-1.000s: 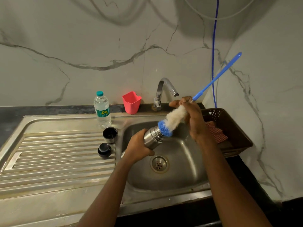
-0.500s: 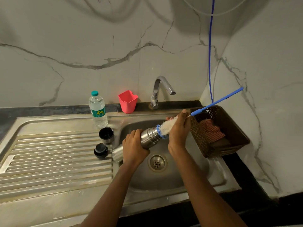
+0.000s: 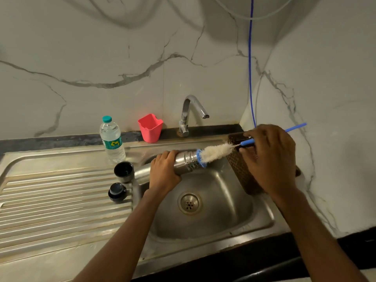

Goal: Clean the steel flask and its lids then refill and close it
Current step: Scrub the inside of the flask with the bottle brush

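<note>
Marble-veined wall at the back, with a blue cord hanging down near the corner.

Sink: steel basin, drain in its floor, tap at the back edge, ridged drainboard to the left.

Flask: steel, lying almost level over the basin, open mouth to the right. Its base end is blurred, toward the drainboard.

Left hand: my fingers are wrapped over the flask's middle, gripping it.

Brush: white bristles with a blue tuft at the tip. The tuft sits at the flask's mouth and the white length is outside it.

Right hand: my fingers are curled round the brush's blue handle just behind the bristles. The handle's end sticks out past my hand toward the wall.

Lids: an open black cup lid and a black stopper, both on the drainboard beside the basin, close together.

Bottle: clear plastic, teal cap, upright behind the lids.

Pink cup: upright on the back ledge, left of the tap.

Basket: brown, at the basin's right edge, partly hidden by my right hand.
</note>
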